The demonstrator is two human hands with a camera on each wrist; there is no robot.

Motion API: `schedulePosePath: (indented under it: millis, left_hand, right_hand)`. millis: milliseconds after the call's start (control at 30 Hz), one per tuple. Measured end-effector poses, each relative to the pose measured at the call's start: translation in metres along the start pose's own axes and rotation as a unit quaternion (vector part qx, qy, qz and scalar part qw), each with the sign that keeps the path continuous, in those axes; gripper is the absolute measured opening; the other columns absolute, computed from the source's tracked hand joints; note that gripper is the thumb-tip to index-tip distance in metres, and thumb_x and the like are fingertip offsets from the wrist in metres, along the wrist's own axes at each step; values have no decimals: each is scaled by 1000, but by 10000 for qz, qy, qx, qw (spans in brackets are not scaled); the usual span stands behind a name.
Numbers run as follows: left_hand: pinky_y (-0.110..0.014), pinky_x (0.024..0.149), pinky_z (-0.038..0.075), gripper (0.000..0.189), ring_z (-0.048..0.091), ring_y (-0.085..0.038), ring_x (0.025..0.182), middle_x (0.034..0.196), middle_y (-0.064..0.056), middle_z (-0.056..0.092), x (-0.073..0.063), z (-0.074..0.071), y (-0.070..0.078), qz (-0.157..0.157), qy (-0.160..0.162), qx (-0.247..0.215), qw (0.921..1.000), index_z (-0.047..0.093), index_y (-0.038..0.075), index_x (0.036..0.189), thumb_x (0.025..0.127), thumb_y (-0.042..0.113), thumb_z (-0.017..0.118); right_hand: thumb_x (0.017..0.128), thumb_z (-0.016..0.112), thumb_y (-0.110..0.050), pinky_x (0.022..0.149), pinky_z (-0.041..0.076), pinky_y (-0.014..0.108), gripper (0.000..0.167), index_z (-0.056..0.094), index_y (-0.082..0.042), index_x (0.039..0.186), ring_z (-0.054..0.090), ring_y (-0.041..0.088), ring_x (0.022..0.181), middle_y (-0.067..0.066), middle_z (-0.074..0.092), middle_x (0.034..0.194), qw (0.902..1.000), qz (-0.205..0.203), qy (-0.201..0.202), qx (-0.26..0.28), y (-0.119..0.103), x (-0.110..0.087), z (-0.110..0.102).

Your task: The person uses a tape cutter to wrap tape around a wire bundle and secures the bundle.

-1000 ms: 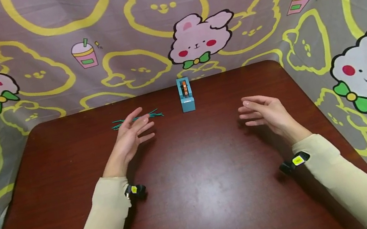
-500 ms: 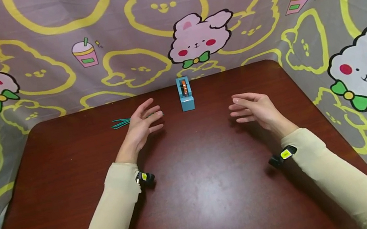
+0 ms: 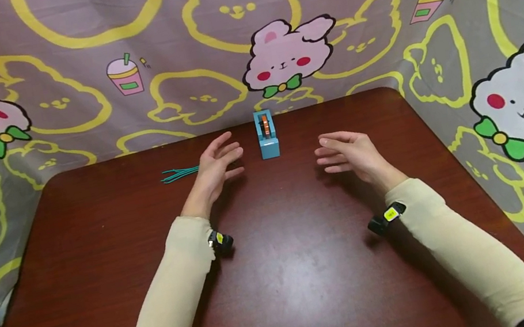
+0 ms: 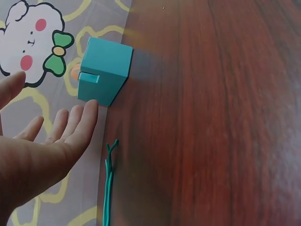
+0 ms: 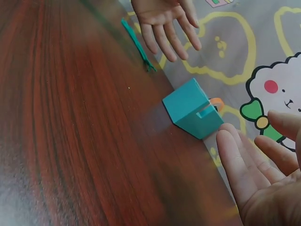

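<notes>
A teal tape dispenser (image 3: 269,147) with an orange-brown roll in it stands near the back edge of the table. Left of it lies a small bunch of thin green ties (image 3: 179,174), partly covered by my left hand in the head view. My left hand (image 3: 217,165) hovers between the ties and the dispenser, fingers spread and loosely bent, holding nothing. On the dispenser's other side my right hand (image 3: 347,153) is held over the table, its fingers relaxed and free of any object. Both wrist views show the dispenser (image 4: 106,66) beyond the fingertips, apart from them.
The dark red-brown wooden table (image 3: 292,275) has rounded back corners. A curtain (image 3: 81,90) printed with rabbits and yellow outlines hangs close behind it and along both sides. Black wrist cameras (image 3: 386,218) sit at the sleeve cuffs.
Both hands have moved inward and slightly forward, closer to the tape dispenser. The left hand has passed over the right part of the green ties. Dispenser and ties have stayed in place.
</notes>
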State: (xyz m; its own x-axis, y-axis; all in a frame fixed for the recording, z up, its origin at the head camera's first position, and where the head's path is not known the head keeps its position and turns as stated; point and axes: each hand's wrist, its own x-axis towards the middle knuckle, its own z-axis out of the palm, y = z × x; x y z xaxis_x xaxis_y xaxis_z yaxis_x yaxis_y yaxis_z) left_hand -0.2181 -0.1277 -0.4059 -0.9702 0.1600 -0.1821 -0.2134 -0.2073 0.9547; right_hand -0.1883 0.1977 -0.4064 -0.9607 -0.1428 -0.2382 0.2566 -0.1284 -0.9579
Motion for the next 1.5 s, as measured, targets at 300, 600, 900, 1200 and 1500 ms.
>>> schedulePosePath:
  millis: [300,600,900,1200,1500]
  left_hand:
    - [-54,98,48,57,48,-39,133,148,-23,45,15,12,-6,-7,25,177,9998,46,16,150,98,6,65]
    - [-57,98,46,59,51,-40,130,148,-24,44,33,26,-10,3,54,269,9996,45,16,151,97,5,66]
    - [-55,94,50,59,56,-33,123,147,-20,44,46,35,-14,59,87,601,9981,42,15,153,99,8,64]
    - [-54,92,52,55,57,-31,120,145,-16,45,50,38,-21,32,86,671,9977,45,18,152,101,8,61]
    - [-51,88,55,52,60,-29,117,140,-12,50,52,40,-22,64,134,743,9971,51,19,148,99,7,62]
  right_hand:
    - [95,72,-22,71,59,41,41,62,-4,131,75,27,86,13,75,99,10000,45,16,41,4,10,8]
    - [95,73,-23,71,59,41,51,58,-1,138,75,27,85,13,75,98,9998,180,68,52,8,22,23]
    - [94,74,-27,71,59,41,55,56,-2,140,75,27,87,13,75,102,9996,281,81,59,7,32,35]
    - [96,71,-29,76,59,43,56,54,-2,142,74,27,91,16,73,107,9987,447,16,232,12,52,50]
    - [97,71,-27,76,59,43,49,59,-5,138,70,33,104,16,73,106,9979,538,58,353,11,66,64]
